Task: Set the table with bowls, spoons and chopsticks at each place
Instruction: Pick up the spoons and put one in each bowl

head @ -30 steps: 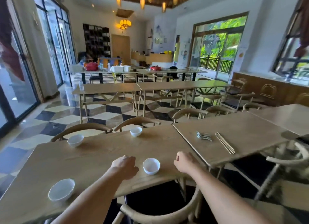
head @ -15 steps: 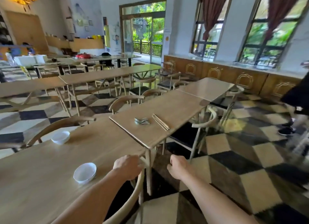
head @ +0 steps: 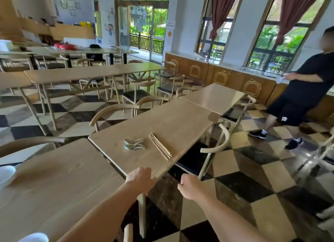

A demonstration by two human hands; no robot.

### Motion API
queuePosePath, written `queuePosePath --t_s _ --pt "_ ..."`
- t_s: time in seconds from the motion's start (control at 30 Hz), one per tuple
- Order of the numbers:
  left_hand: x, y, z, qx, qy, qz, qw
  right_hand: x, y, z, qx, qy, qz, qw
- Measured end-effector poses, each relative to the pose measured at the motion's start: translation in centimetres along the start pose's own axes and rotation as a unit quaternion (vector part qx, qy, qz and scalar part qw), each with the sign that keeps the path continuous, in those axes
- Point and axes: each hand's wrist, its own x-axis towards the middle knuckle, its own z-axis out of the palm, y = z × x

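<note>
Seeing spoons [head: 134, 144] and chopsticks [head: 160, 146] ahead, I have my left hand [head: 140, 178] nearer. It and my right hand [head: 190, 188] are curled, empty.

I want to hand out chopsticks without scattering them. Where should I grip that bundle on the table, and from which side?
Probably pinch the chopsticks across the bundle's middle, from above and from the right. They lie flat, side by side, slanting toward the near edge of the table; the spoons lie close on their left, so the right side is freer.
</note>
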Motion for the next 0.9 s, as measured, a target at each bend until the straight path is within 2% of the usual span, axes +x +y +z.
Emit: queuePosePath --t_s 0.17,0.4,0.63,0.77,0.9 --pt "8.9 -1.4 -0.9 -0.031 -0.02 -0.03 0.999 8.9 -0.8 -2.2 0.021 -0.001 -0.005 1.0" --pt "17.1 -2.4 0.9 -0.034 -0.085 -0.069 0.993 18.2 -0.1 -1.5 0.002 -0.075 0.007 0.997" --pt "26.8 -2.7 2.8 -0.04 -0.108 -0.149 0.982 30.8 0.8 -2.4 -0.001 -0.13 -0.035 0.991" --pt "32.8 -1.0 3.6 -0.094 -0.117 -0.237 0.96 38.4 1.5 -2.4 0.005 -0.177 -0.054 0.983" --pt "36.7 0.7 5.2 -0.119 -0.14 -0.267 0.946 43.6 2.0 -1.8 0.016 -0.206 -0.067 0.976"
